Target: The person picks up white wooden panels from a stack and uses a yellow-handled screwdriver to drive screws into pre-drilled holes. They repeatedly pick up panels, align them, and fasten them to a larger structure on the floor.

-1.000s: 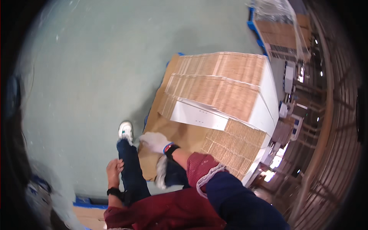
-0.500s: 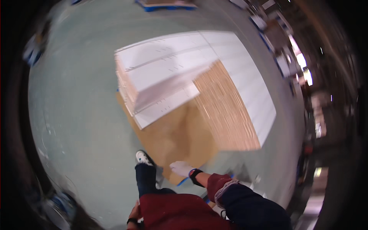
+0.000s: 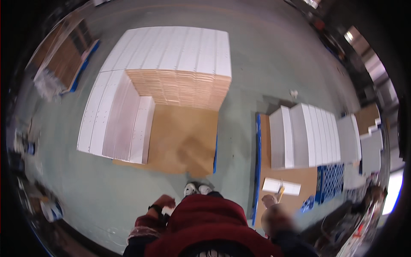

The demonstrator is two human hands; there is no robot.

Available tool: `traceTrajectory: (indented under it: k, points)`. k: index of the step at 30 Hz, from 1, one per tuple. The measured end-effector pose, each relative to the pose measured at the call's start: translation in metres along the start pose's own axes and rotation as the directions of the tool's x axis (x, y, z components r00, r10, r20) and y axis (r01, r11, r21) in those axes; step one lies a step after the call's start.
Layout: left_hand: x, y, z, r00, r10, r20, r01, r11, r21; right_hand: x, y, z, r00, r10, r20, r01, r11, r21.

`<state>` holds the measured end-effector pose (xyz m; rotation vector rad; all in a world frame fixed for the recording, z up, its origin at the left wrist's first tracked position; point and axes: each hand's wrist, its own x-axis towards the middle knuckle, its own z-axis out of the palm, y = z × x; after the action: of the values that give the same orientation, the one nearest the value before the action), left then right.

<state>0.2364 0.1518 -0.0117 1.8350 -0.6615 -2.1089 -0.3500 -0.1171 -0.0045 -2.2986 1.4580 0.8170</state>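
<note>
Stands at the near edge of the brown sheet [image 3: 182,132], with right hand [image 3: 269,200] now swung from above it to the neighbouring pallet [image 3: 305,174], apparently shifting work there. Reaches beside a yellow object [image 3: 281,193] over a white strip [image 3: 293,188] near that pallet's left edge; cannot tell whether grasping it. Holds left hand [image 3: 165,200] loosely curled, seemingly empty.
</note>
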Motion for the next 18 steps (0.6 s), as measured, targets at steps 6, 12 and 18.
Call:
traceTrajectory:
  k: [6,12,18]
  points:
    - [0.026,0.107,-0.036,0.947,0.186,-0.26,-0.223,0.967,-0.12,-0.135,-0.137,0.075,0.969,0.155,0.191,-0.245,0.685,0.686]
    - [0.075,0.155,0.014,0.959,0.171,-0.224,-0.15,0.983,0.109,-0.193,-0.157,0.054,0.929,0.286,0.234,-0.365,0.621,0.694]
    - [0.115,0.221,0.111,0.944,0.257,-0.206,-0.222,0.959,0.178,-0.171,-0.073,0.105,0.947,0.248,-0.203,-0.037,0.713,0.7]
